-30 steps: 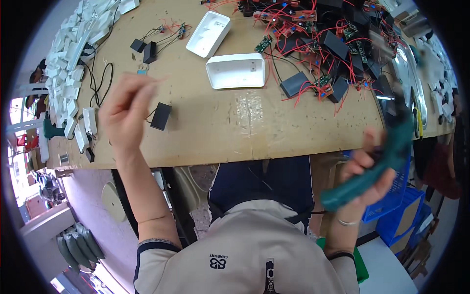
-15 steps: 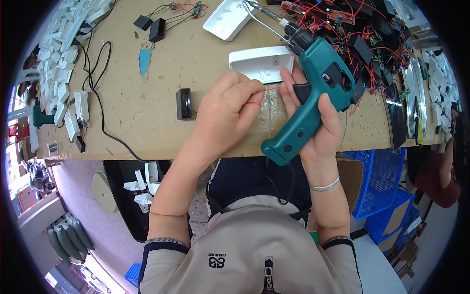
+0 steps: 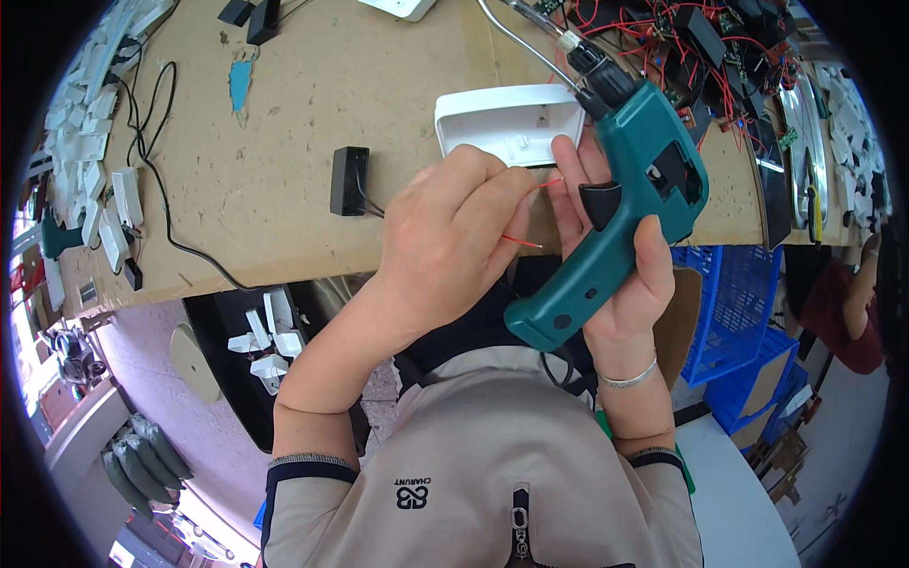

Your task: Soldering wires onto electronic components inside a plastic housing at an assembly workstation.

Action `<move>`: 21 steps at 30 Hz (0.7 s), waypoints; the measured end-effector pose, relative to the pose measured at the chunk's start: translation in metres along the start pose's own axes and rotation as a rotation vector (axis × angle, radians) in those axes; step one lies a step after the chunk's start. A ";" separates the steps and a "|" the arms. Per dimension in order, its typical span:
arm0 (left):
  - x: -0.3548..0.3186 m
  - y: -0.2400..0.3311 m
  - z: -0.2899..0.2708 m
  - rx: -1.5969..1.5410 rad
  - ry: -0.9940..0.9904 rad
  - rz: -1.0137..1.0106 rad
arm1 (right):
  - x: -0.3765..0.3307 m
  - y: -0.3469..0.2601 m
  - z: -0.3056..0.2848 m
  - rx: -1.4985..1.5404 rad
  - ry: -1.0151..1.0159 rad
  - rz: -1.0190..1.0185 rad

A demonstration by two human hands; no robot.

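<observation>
My right hand (image 3: 615,275) grips a teal electric screwdriver (image 3: 625,208) by its pistol handle, its black chuck pointing up and left over the bench. My left hand (image 3: 454,237) is closed just left of the tool, pinching a thin red wire (image 3: 523,242) that runs between my fingers and the tool. Just beyond my fingers a white plastic tray-like housing (image 3: 507,123) lies open side up on the brown bench (image 3: 312,180). A small black box (image 3: 349,180) with leads sits left of my left hand.
A tangle of red wires and black modules (image 3: 701,38) fills the back right of the bench. White plastic parts (image 3: 95,180) line the left edge, with a black cable (image 3: 166,218). Blue crates (image 3: 734,303) stand at the right, beside another person (image 3: 852,303).
Both hands and the screwdriver have come closer together and nearer to me over the bench's front edge. A second ago my left hand was out by the black box and my right held the tool far right.
</observation>
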State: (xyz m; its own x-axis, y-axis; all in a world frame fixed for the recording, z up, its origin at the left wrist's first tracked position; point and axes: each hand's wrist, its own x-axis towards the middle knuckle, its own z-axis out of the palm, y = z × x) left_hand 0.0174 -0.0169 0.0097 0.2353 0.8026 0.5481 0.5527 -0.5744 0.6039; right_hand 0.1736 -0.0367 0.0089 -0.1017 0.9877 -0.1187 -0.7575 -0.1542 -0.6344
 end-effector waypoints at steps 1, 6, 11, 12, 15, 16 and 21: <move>-0.001 -0.001 0.002 0.019 0.019 0.020 | -0.001 -0.001 -0.001 -0.001 0.005 0.002; -0.003 -0.004 0.002 0.116 0.021 0.064 | -0.012 -0.013 -0.014 -0.061 -0.079 -0.024; 0.004 0.006 -0.010 0.226 -0.058 0.010 | -0.050 -0.049 -0.028 -0.327 -0.009 -0.022; 0.006 0.006 -0.010 0.270 -0.008 0.022 | -0.057 -0.053 -0.026 -0.461 0.032 -0.050; 0.016 0.000 -0.010 0.279 0.031 0.040 | -0.072 -0.062 -0.016 -0.625 0.138 -0.116; 0.018 -0.003 -0.009 0.259 0.022 0.043 | -0.077 -0.063 -0.016 -0.606 0.170 -0.121; 0.024 -0.007 0.000 0.232 0.008 -0.031 | -0.098 -0.059 -0.008 -0.729 0.292 -0.061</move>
State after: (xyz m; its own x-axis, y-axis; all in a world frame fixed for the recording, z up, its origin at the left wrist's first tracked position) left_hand 0.0190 0.0066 0.0191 0.2100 0.8174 0.5364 0.7289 -0.4965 0.4713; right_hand 0.2332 -0.1244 0.0516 0.1769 0.9638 -0.1993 -0.1321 -0.1774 -0.9752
